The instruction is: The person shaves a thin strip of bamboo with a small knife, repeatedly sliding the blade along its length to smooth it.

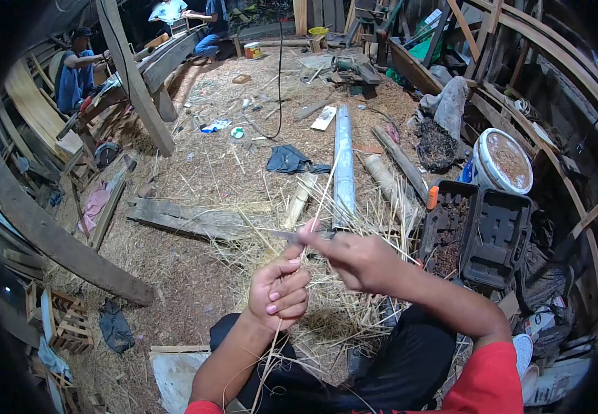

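Observation:
My left hand is closed around a long, thin strip that looks like split bamboo. One end of the strip hangs below my fist toward my lap, and the other runs up past my fingertips. Just above, my right hand, slightly blurred, grips a knife whose blade points left across the strip; the handle is hidden in my fingers. Pale shavings and cut strips lie heaped on the ground beneath both hands, between my legs.
A grey tube lies ahead, with a weathered plank to the left. At right are an open black case and a white bucket. A slanted post rises at left. People sit working farther back.

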A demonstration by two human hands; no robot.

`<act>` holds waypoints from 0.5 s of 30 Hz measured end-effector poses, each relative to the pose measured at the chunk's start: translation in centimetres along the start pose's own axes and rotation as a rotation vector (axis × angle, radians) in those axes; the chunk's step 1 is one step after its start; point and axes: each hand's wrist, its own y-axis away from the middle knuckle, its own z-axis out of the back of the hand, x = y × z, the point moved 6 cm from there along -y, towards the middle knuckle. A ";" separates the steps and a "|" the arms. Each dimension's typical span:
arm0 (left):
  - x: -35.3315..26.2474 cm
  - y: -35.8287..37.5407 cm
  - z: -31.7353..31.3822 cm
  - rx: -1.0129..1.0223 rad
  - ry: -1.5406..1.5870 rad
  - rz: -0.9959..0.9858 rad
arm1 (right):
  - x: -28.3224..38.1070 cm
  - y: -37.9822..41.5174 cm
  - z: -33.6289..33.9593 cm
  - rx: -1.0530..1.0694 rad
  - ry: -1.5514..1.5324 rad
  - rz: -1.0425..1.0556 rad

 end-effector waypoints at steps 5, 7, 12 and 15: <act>0.2 -0.1 -0.7 0.018 -0.105 0.047 | -2.3 -0.6 1.6 -0.138 -0.097 -0.098; 0.1 -0.2 -0.6 -0.005 -0.097 0.034 | -3.1 -0.4 1.9 -0.115 -0.098 -0.181; 1.7 0.6 -0.6 -0.002 -0.155 0.133 | -11.9 1.1 3.5 -0.391 -0.176 -0.429; 1.2 0.6 -1.0 -0.037 -0.234 0.075 | -11.8 1.5 3.8 -0.496 -0.277 -0.399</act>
